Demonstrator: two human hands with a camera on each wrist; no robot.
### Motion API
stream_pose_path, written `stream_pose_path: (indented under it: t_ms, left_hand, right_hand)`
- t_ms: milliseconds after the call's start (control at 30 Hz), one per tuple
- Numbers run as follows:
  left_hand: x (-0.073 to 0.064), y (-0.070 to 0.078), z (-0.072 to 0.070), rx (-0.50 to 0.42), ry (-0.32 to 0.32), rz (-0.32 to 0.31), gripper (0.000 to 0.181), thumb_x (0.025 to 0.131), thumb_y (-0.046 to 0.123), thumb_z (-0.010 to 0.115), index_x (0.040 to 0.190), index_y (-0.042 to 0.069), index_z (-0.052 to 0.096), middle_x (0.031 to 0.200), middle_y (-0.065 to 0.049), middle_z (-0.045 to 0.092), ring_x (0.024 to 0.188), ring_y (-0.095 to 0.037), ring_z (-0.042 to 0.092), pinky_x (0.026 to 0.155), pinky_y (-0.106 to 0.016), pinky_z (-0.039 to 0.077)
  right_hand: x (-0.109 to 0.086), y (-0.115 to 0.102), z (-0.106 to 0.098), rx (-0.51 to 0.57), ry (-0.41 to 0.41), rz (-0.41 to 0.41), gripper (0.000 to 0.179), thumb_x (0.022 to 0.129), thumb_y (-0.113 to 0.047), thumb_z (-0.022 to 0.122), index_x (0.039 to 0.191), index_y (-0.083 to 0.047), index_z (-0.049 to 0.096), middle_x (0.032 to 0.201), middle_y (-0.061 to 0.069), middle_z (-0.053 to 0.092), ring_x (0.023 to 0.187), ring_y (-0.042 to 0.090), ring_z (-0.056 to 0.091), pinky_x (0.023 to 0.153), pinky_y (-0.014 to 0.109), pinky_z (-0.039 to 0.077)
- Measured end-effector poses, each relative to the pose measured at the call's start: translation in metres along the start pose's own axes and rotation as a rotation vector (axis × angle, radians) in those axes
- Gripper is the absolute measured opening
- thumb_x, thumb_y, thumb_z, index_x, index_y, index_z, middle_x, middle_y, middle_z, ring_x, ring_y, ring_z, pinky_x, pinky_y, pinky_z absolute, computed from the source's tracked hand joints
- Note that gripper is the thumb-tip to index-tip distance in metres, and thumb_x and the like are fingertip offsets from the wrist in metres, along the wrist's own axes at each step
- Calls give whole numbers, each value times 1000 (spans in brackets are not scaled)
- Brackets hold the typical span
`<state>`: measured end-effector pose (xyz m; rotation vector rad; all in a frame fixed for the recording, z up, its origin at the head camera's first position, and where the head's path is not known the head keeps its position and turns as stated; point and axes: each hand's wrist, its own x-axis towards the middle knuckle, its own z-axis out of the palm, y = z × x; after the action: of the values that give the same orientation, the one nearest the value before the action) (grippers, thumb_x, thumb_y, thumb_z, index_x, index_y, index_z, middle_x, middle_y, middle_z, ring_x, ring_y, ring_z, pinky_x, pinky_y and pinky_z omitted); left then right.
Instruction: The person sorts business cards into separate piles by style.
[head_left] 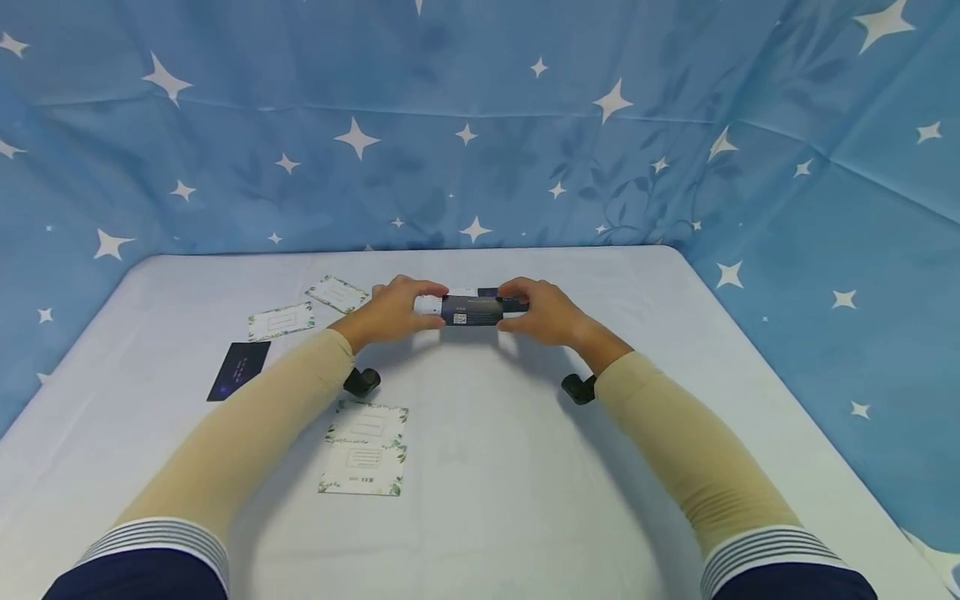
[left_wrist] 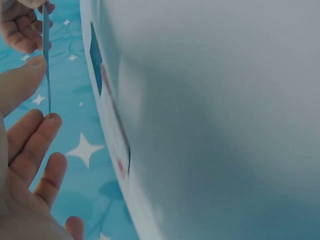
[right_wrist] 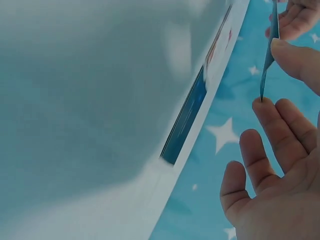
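Observation:
Above the far part of the table, both hands hold a thin dark card (head_left: 472,311) with a small white QR code; its left end is pale. My left hand (head_left: 397,310) pinches the left end, and my right hand (head_left: 546,312) pinches the right end. Both wrist views show the card (left_wrist: 46,45) edge-on between thumb and fingertips, slightly bent. The other fingers of the left hand (left_wrist: 35,155) and right hand (right_wrist: 280,150) are spread below it. Beyond the held card, a flat dark-blue piece (right_wrist: 187,120) lies near the table's far edge, beside a pale one (left_wrist: 116,132).
On the left of the white-covered table (head_left: 495,467) lie white leaf-bordered cards (head_left: 281,321) and a dark blue card (head_left: 238,371). Nearer, more leaf-bordered cards (head_left: 363,468) lie together. A blue star-patterned cloth (head_left: 480,183) hangs behind.

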<state>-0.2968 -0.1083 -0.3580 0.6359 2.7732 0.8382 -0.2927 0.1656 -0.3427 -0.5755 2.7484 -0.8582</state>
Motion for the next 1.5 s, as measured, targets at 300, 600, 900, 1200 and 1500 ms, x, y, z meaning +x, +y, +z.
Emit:
stream_pose_path:
  t_ms: [300, 600, 900, 1200, 1500]
  left_hand:
    - [33, 21, 21, 66, 13, 5, 56, 95, 41, 69, 145, 21, 55, 129, 2, 62, 132, -24, 35, 97, -52, 21]
    - [56, 33, 35, 68, 12, -25, 54, 98, 37, 65, 148, 20, 52, 131, 1, 63, 130, -25, 34, 96, -51, 20]
    - [66, 37, 39, 160, -9, -63, 52, 98, 36, 65, 147, 20, 54, 131, -1, 63, 131, -26, 35, 95, -51, 21]
    - [76, 44, 47, 326, -8, -70, 51, 98, 37, 65, 145, 19, 56, 135, -2, 62, 126, -27, 38, 93, -50, 22]
    - [77, 46, 48, 361, 0, -89, 52, 98, 38, 66, 145, 18, 55, 136, -2, 60, 120, -25, 38, 92, -49, 23]
  right_hand:
    - [-1, 28, -19, 41, 52, 55, 54, 92, -20, 72, 142, -9, 53, 143, 9, 53, 126, 30, 45, 99, 48, 41]
    - [8, 52, -22, 152, 71, 153, 56, 92, -19, 70, 144, -9, 51, 148, 9, 48, 128, 31, 44, 102, 48, 41]
    - [23, 56, -14, 151, 52, 229, 57, 93, -13, 67, 146, -9, 49, 150, 8, 46, 126, 30, 45, 103, 46, 40]
    - [29, 62, -9, 147, 37, 232, 56, 94, -10, 67, 147, -6, 47, 151, 11, 44, 123, 30, 49, 100, 44, 43]
    - [35, 64, -4, 102, 49, 241, 55, 95, -9, 64, 148, -8, 47, 151, 11, 44, 118, 30, 50, 101, 44, 40]
